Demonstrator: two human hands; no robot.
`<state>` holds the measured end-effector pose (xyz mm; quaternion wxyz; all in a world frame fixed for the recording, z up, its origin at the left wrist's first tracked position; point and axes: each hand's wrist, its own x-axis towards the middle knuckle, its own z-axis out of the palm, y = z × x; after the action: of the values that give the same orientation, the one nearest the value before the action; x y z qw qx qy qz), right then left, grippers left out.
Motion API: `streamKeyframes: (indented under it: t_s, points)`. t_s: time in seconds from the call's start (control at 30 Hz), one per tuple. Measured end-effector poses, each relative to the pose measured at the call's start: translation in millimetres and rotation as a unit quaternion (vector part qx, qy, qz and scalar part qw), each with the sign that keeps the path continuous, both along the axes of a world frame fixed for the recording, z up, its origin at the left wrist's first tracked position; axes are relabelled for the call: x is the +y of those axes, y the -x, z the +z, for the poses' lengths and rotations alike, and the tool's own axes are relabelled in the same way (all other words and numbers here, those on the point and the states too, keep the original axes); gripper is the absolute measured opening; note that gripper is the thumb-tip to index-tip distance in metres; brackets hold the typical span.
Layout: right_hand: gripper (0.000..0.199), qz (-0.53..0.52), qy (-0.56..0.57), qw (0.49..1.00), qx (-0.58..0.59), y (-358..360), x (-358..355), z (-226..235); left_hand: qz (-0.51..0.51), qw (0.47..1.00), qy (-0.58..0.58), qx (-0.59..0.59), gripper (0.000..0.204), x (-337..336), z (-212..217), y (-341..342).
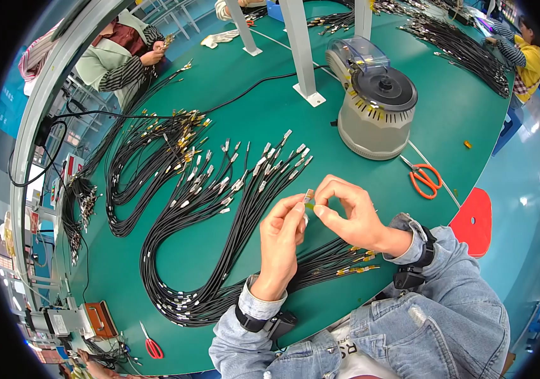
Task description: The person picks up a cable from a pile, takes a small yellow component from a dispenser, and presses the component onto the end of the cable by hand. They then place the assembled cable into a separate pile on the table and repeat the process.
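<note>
Between the thumb and fingers of my left hand (281, 243) is a small silvery cable connector (308, 195), tip up. A bit of yellow tape (310, 205) sits against the connector, and the curled thumb and forefinger of my right hand (353, 213) pinch at it. Most of the cable below my left fingers is hidden. Under and left of my hands, a bundle of black cables (151, 268) bends in a wide U, with pale connector ends fanned out toward the far side. Yellow-tipped cable ends (358, 270) stick out below my right wrist.
A round grey tape dispenser (376, 126) stands beyond my right hand, with orange-handled scissors (426, 181) beside it. More black cables (118, 183) lie left. Red-handled scissors (152, 344) rest near the left edge. A grey post (300, 50) rises from the green table (251, 114). Other people sit around.
</note>
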<state>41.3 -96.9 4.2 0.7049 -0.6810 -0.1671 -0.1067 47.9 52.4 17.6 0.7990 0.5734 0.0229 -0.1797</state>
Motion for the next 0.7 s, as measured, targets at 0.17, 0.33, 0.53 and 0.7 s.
streamKeyframes:
  t_s: [0.17,0.33,0.53,0.7]
  points:
    - [0.008,-0.025,0.009,1.000,-0.001,-1.0,1.6,-1.4,-0.009,1.000,0.006,0.001,0.020,0.4,-0.3,0.4]
    - [0.008,-0.035,0.009,0.999,0.003,-1.9,2.0,-3.3,-0.010,1.000,0.004,0.000,0.020,0.3,-0.9,1.1]
    - [0.008,-0.031,0.005,0.999,0.012,-1.5,0.9,-4.8,-0.010,1.000,0.007,-0.005,0.020,-0.9,-0.8,1.1]
    - [0.007,-0.015,-0.001,0.999,0.035,-0.8,0.3,-5.5,-0.001,1.000,0.005,-0.002,0.019,-2.3,0.3,1.5]
